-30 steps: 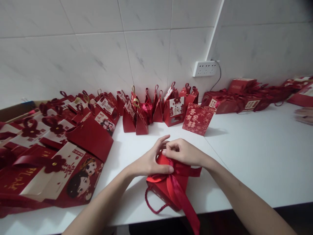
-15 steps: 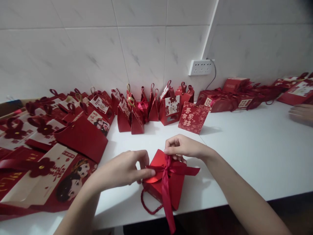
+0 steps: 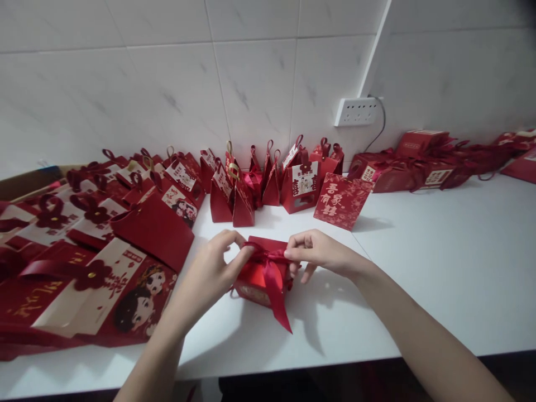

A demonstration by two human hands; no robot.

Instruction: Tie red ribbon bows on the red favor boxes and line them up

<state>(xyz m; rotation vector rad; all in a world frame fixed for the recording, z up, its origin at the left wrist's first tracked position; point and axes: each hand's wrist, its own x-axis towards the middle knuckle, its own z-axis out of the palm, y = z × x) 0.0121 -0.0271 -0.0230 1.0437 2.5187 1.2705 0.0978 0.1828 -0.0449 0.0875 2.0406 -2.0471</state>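
Note:
A small red gift box (image 3: 253, 290) sits on the white table in front of me. A dark red satin ribbon (image 3: 274, 285) is tied across its top, one tail hanging down the front. My left hand (image 3: 221, 259) pinches the ribbon at the box's left side, thumb against fingers. On the right, my right hand (image 3: 314, 252) pinches the ribbon close to the knot, its lower fingers loosely curled. The back of the box is partly hidden behind the ribbon and my fingers.
Many red gift boxes (image 3: 154, 231) crowd the left. Several peaked boxes (image 3: 232, 195) and a red square box (image 3: 342, 201) with gold characters stand behind. Ribboned boxes (image 3: 387, 176) line the wall at right, below a power strip (image 3: 355, 111). The table (image 3: 444, 268) ends near me.
The box has turned and moved away from the table's front edge. Both hands now pinch the ribbon; my left hand was on the box's flap. The other person's hand at right has left view.

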